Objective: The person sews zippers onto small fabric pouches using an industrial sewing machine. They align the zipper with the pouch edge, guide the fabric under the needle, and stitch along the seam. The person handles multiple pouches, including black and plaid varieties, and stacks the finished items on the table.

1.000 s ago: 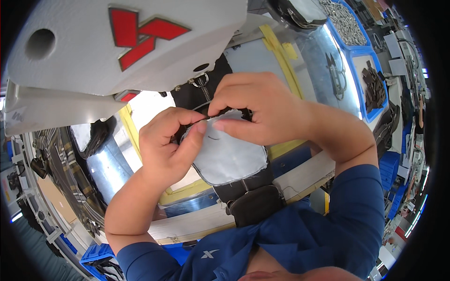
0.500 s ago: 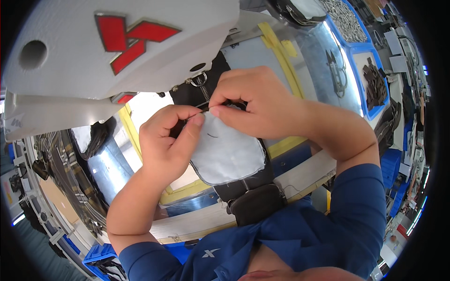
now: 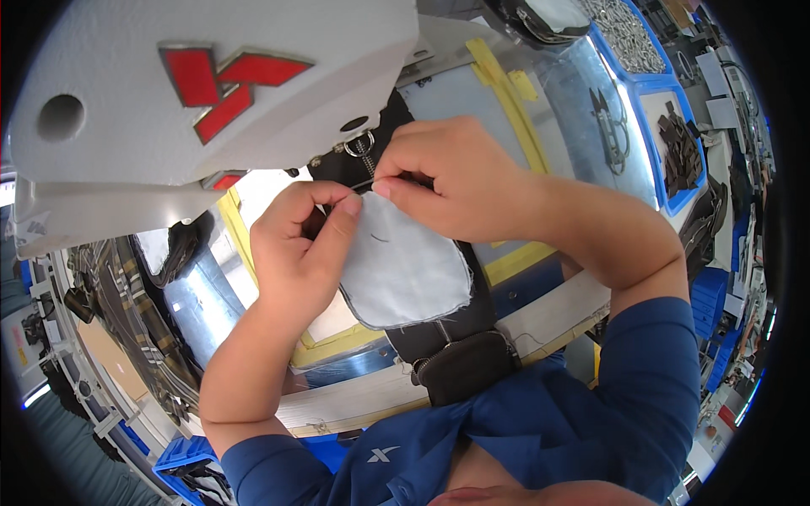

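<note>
A light grey-white fabric panel (image 3: 409,274) with rounded corners and a dark, frayed edge lies over a black zippered strip (image 3: 396,118). My left hand (image 3: 299,236) is closed in a pinch on the panel's upper left edge. Close beside it, my right hand (image 3: 456,177) pinches the same upper edge, thumb against the bent fingers. Just beyond my fingertips a metal D-ring (image 3: 360,144) and a zip lie on the black strip. At the near end hangs a small black zipped pouch (image 3: 468,368), by the table edge.
The white sewing machine head (image 3: 287,126) fills the upper left. Yellow tape (image 3: 515,110) runs along the work surface. Dark scissors (image 3: 609,131) lie at right, near blue trays holding metal pieces (image 3: 624,34) and dark strips (image 3: 677,148). Plaid fabric (image 3: 126,312) hangs at left.
My two hands and the panel's top edge have shifted slightly, the fingertips now a little farther apart. Both hands keep their pinch.
</note>
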The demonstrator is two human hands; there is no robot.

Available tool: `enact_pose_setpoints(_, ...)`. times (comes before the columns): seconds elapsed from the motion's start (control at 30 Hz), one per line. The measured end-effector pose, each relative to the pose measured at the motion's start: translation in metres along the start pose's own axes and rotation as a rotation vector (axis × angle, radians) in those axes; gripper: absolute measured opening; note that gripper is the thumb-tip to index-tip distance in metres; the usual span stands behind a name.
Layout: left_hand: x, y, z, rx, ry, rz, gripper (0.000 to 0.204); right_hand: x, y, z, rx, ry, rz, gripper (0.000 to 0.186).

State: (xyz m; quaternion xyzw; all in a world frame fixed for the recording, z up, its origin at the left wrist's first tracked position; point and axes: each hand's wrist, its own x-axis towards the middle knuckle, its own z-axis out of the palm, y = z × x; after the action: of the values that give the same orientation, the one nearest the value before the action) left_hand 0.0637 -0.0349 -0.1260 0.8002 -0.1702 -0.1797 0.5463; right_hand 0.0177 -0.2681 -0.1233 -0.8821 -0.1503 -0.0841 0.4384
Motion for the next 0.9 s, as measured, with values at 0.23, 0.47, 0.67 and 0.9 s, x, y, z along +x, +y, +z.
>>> enact_pose_setpoints(0.23, 0.010, 0.003, -0.002, 0.229, 0.043, -0.053, 0.019, 0.008, 0.010, 0.011, -0.221, 0.062, -0.016, 0.016)
enact_pose_setpoints(0.47, 0.049, 0.010, -0.012, 0.397, 0.077, -0.014, 0.033, 0.043, 0.027, 0.001, -0.277, -0.093, 0.100, 0.028)
enact_pose_setpoints(0.67, 0.060, -0.012, -0.015, 0.551, 0.112, 0.147, 0.032, 0.052, 0.033, -0.006, -0.374, -0.137, 0.134, 0.030)
enact_pose_setpoints(0.9, 0.076, -0.038, -0.028, 0.693, 0.095, 0.517, 0.026, 0.061, 0.032, -0.013, -0.301, -0.187, 0.199, 0.027)
